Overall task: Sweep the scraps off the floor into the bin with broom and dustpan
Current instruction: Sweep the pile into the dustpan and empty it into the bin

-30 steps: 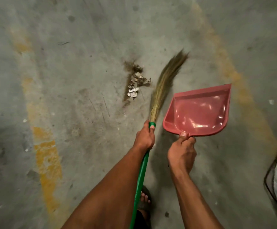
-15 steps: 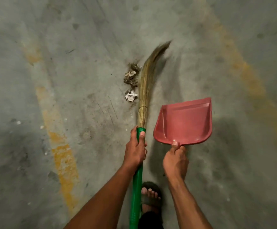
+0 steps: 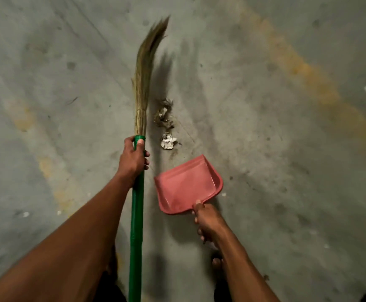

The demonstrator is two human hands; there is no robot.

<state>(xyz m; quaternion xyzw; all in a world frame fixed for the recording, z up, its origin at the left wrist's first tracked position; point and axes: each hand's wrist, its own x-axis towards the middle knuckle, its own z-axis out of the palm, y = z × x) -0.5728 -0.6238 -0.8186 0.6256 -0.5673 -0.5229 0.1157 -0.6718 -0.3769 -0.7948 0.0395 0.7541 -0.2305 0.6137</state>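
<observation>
A grass broom (image 3: 142, 79) with a green handle (image 3: 136, 225) points away from me. My left hand (image 3: 133, 159) grips the handle just below the bristles. A small pile of scraps (image 3: 163, 115) and a crumpled white paper (image 3: 167, 142) lie on the concrete floor just right of the bristles. The red dustpan (image 3: 186, 186) sits low, its open mouth towards the scraps and a short gap from the paper. My right hand (image 3: 207, 220) grips its handle at the near edge.
The grey concrete floor (image 3: 265, 149) carries faded yellow painted lines at left (image 3: 46, 166) and right (image 3: 308, 70). My toes (image 3: 217, 263) show beneath my right arm. No bin is in view.
The broom has passed from the right of the scraps to their left. The dustpan has come down and turned its mouth towards them. The view has shifted, so the pile sits closer to me.
</observation>
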